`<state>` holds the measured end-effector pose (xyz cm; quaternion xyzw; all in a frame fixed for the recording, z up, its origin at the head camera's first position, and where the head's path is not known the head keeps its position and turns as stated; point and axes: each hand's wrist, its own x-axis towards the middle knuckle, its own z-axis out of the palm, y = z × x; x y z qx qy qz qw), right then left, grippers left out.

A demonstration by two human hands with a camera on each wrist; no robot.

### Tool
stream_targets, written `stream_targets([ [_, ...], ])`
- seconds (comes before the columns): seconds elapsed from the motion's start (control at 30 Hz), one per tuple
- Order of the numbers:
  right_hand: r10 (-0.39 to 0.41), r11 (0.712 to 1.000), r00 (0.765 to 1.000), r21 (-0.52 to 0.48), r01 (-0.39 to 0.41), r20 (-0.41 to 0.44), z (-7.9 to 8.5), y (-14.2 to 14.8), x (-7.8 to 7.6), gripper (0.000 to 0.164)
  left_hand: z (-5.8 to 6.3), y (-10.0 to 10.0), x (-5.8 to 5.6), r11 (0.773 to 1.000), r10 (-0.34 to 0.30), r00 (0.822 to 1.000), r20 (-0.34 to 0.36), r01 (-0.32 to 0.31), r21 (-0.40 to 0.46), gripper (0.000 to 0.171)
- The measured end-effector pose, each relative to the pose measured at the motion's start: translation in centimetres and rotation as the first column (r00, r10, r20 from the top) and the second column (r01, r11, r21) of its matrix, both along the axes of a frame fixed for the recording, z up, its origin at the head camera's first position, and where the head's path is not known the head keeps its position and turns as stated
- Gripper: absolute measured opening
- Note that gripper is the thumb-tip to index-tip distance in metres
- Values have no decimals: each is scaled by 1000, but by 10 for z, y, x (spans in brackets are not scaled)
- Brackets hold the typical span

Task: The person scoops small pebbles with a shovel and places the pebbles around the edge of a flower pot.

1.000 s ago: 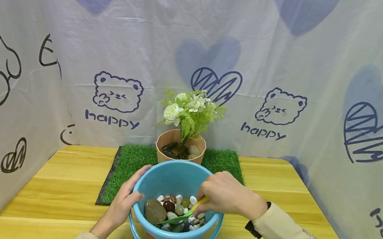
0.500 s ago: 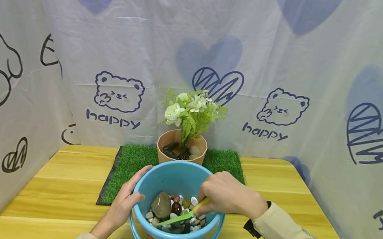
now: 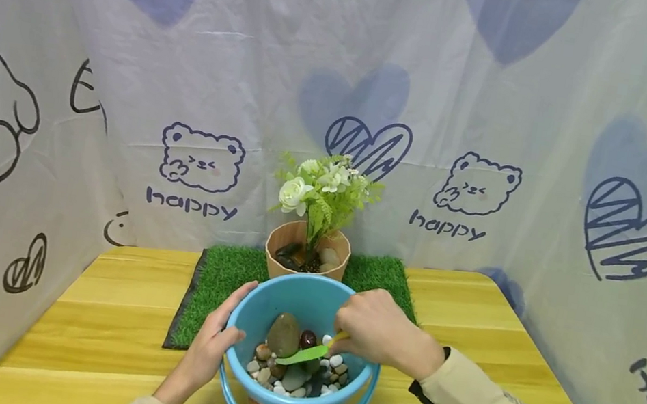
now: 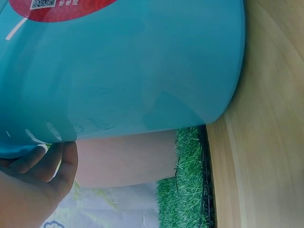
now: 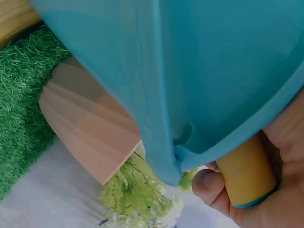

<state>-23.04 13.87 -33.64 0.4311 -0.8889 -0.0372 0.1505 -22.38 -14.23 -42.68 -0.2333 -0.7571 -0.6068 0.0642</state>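
A blue bucket (image 3: 265,397) stands on the table, with pebbles (image 3: 262,374) and one large brown stone (image 3: 283,336) inside. My left hand (image 3: 210,345) holds its left rim, thumb over the edge; in the left wrist view the fingers (image 4: 66,166) lie against the outer wall. At the right side of the bucket, my right hand (image 3: 374,326) reaches over the rim and grips a toy shovel (image 3: 305,355) by its yellow handle (image 5: 247,175). The shovel's green blade slants across the stones, close to the large one. Part of the handle is hidden by the hand.
Right behind the bucket is a pinkish flowerpot (image 3: 305,265) with white flowers (image 3: 326,185) and stones in it. It sits on a green turf mat (image 3: 219,284). Printed cloth (image 3: 274,112) hangs around the wooden table (image 3: 109,310) at the back and sides.
The shovel blade has risen and shifted inside the bucket. The large stone has moved rightward and toward the back, with pebbles shifting around it. My left hand stays at the rim.
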Motion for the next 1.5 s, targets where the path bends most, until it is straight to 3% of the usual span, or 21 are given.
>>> stream_targets([
  [0.3,-9,1000,991,-23,6,-131,-4,2,3,47,0,0,0,1000,9,1000,-2,-9,-4,73],
  [0.5,-7,997,976,-71,-8,-216,-8,5,-2,40,0,1,0,1000,8,1000,-4,-8,-2,73],
  [0.73,-7,994,979,-112,-16,-203,-11,6,-17,30,-1,1,0,1000,-2,1000,15,1,13,73],
  [0.87,-12,991,988,-132,-9,-153,-13,7,-22,21,-1,1,0,1000,4,1000,17,-4,11,73],
  [1.17,-40,986,994,-164,23,-103,-10,7,-24,26,1,0,-1,1000,-11,1000,-7,11,10,73],
  [1.33,-42,989,995,-142,28,-92,-10,7,-24,22,0,0,0,1000,-6,1000,-4,6,3,72],
  [1.5,-36,981,995,-192,18,-91,-13,10,-23,19,0,-1,0,1000,-7,1000,-4,7,-2,72],
])
